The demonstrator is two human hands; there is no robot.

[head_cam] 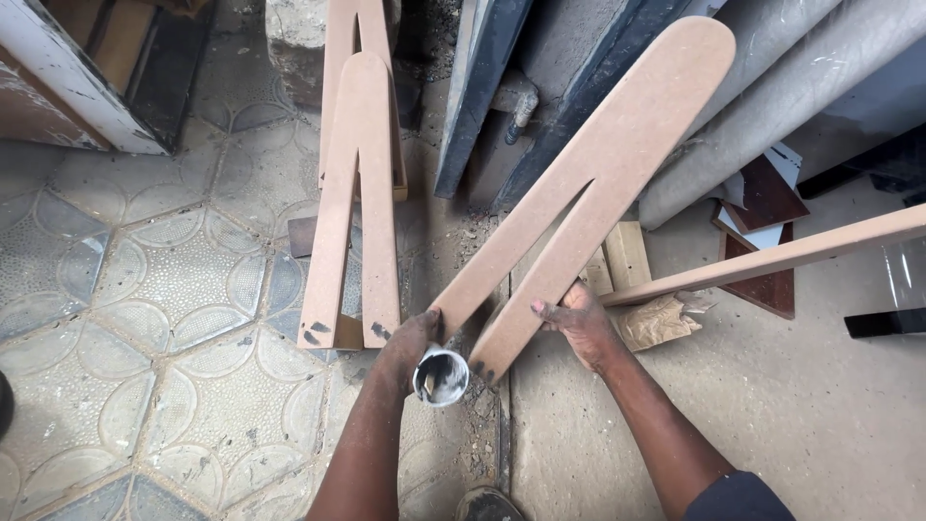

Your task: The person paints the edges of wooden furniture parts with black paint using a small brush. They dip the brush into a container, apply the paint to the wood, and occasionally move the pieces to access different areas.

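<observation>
The left hand is gripping a small tin at 1 leg of the forked board, while the right hand is clasping the other leg above the floor.

We saw the forked board slanting from the lower middle up to the upper right, its two legs pointing down toward us. The left hand touched the end of the left leg, with a small can just below it. The right hand gripped the right leg from the right side. To the left, a second forked board stood on the tiled floor, with a third one behind it. Behind the slanted board, panels and rolls leaned. A long strip ran off rightward from the right hand, over a crumpled bag and some flat offcuts.
</observation>
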